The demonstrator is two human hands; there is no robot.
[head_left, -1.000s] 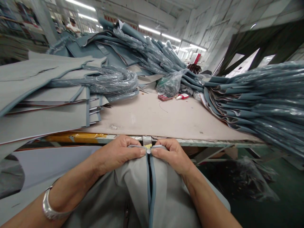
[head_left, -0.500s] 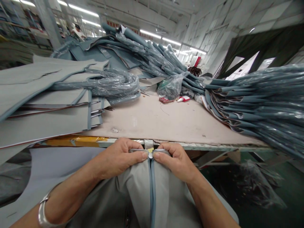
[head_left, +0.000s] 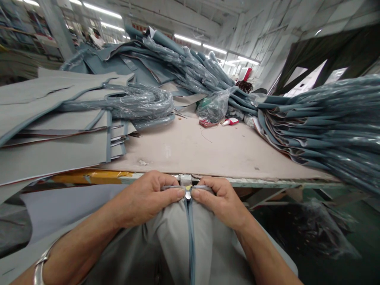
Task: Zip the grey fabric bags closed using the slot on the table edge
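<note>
Grey fabric [head_left: 172,233] hangs over my lap, with two blue-edged borders [head_left: 190,233] running side by side down its middle. My left hand [head_left: 148,196] pinches its top edge between thumb and fingers, just left of a small metal piece [head_left: 188,194]. On the other side of that piece, my right hand [head_left: 221,200] pinches the same edge. Both thumbs lie on top, close to the metal. Behind the fingertips, a metal bracket [head_left: 186,180] sits at the table's front edge. What the fingers press underneath is hidden.
The pale tabletop [head_left: 190,150] lies ahead. Stacked grey panels [head_left: 74,146] with blue edging stand left, plastic-wrapped bundles [head_left: 341,122] right, and a large blue pile [head_left: 142,59] behind. A red glue bottle [head_left: 230,121], a red patterned box [head_left: 208,123] and a plastic bag [head_left: 215,105] lie at the back.
Both hands keep their pinch beside the metal piece, almost unmoved. My left forearm has shifted slightly outward to the left, and the view has moved a little.
</note>
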